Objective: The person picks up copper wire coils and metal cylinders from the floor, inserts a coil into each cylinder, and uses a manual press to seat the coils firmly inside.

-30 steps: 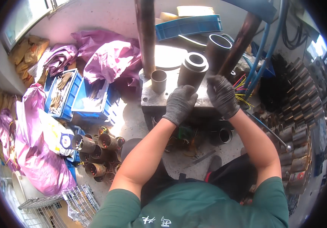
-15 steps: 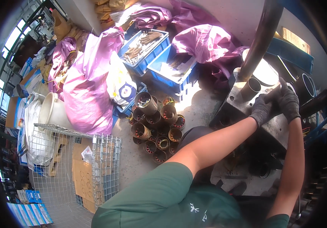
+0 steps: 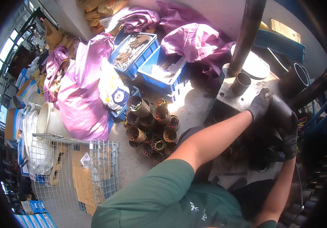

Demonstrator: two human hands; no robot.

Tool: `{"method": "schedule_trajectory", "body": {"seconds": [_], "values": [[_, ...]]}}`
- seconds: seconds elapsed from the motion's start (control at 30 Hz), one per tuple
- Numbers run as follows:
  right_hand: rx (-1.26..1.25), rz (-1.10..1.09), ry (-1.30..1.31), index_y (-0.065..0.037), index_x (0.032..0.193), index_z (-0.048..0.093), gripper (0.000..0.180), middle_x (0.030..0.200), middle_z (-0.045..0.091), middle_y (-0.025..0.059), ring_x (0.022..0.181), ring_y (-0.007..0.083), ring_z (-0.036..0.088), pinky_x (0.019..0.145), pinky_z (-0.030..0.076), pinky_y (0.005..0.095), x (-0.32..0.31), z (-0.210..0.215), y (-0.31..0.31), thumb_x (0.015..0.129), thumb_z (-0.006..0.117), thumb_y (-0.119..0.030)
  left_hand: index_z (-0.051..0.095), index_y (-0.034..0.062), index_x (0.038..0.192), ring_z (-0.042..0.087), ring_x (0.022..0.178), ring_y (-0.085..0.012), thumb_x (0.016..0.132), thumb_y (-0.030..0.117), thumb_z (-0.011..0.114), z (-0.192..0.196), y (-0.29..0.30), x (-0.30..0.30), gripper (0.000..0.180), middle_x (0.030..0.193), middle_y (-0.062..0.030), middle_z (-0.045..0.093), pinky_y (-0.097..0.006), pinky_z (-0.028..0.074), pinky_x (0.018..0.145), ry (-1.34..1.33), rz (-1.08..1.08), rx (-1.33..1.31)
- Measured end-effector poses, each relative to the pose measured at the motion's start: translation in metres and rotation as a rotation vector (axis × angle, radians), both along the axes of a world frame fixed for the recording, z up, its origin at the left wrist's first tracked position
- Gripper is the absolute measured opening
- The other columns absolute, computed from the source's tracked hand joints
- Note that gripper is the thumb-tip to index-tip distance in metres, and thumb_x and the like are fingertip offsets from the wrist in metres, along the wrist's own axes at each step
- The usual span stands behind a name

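My left hand [image 3: 260, 105], in a dark work glove, is closed around the far end of a dark metal tube [image 3: 280, 109]. The tube lies slanted above the metal bench block [image 3: 224, 93]. At its near end my right hand [image 3: 289, 140], gloved too, wraps round it; most of those fingers are in shadow. A short open tube [image 3: 241, 84] stands upright on the block, just beyond my left hand. Next to it rises a thick dark post [image 3: 246, 38].
On the floor to the left, several tubes [image 3: 147, 121] filled with wired parts stand bunched together. Behind them are a blue crate [image 3: 147, 57] and pink sacks [image 3: 81, 102]. A wire mesh cage [image 3: 104, 163] stands near left; a wide dark pipe [image 3: 299, 78] lies far right.
My right hand has come down and toward me, away from my left hand. The dark tube now shows between them. The view has shifted slightly to the right.
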State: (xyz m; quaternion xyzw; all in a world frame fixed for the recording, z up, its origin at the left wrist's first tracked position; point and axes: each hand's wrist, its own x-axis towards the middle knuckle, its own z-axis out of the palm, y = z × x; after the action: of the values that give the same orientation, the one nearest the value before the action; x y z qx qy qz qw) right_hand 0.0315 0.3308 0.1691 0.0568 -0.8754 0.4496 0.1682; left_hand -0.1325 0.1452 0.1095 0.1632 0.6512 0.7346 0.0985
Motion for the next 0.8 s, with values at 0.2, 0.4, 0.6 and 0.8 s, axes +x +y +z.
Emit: {"method": "schedule_trajectory", "body": {"seconds": [0.2,0.4,0.6,0.8], "values": [[-0.655,0.065,-0.215,-0.012,0.162,0.039,0.092,0.147,0.053,0.0148,0.129,0.0295,0.056,0.110,0.047,0.0392,0.003,-0.029,0.062,0.076,0.071,-0.023,0.051,0.0029,0.141,0.067,0.089,-0.0317,0.104,0.024,0.059,0.003,0.009,0.040,0.043,0.096,-0.0201,0.068,-0.039,0.053,0.085,0.289,0.080,-0.137],[-0.640,0.185,-0.295,-0.011,0.163,0.037,0.077,0.123,0.064,0.0083,0.105,0.0182,0.062,0.091,0.052,0.0323,-0.010,-0.033,0.066,0.091,0.061,-0.013,0.046,0.0022,0.149,0.058,0.090,-0.0194,0.094,0.012,0.060,-0.025,0.012,0.029,0.057,0.095,-0.0088,0.060,-0.030,0.051,0.084,-0.198,-0.367,0.455],[-0.642,0.047,-0.409,-0.008,0.116,0.061,0.022,0.098,0.063,-0.0008,0.088,0.0117,0.061,0.079,0.052,0.0290,-0.016,-0.100,0.163,0.105,0.060,-0.027,0.041,0.0037,0.155,0.061,0.088,-0.0175,0.089,0.005,0.061,-0.011,-0.003,0.037,0.068,0.095,-0.0087,0.062,-0.031,0.053,0.078,0.029,-0.095,0.164],[-0.737,0.044,-0.307,-0.018,0.168,0.028,0.081,0.143,0.058,0.0092,0.122,0.0239,0.061,0.101,0.052,0.0380,0.010,-0.043,0.092,0.096,0.067,-0.017,0.043,0.0060,0.154,0.069,0.079,-0.0199,0.095,0.008,0.058,0.052,-0.075,0.040,0.060,0.092,-0.0133,0.069,-0.037,0.058,0.063,-0.346,-0.230,0.209]]}}
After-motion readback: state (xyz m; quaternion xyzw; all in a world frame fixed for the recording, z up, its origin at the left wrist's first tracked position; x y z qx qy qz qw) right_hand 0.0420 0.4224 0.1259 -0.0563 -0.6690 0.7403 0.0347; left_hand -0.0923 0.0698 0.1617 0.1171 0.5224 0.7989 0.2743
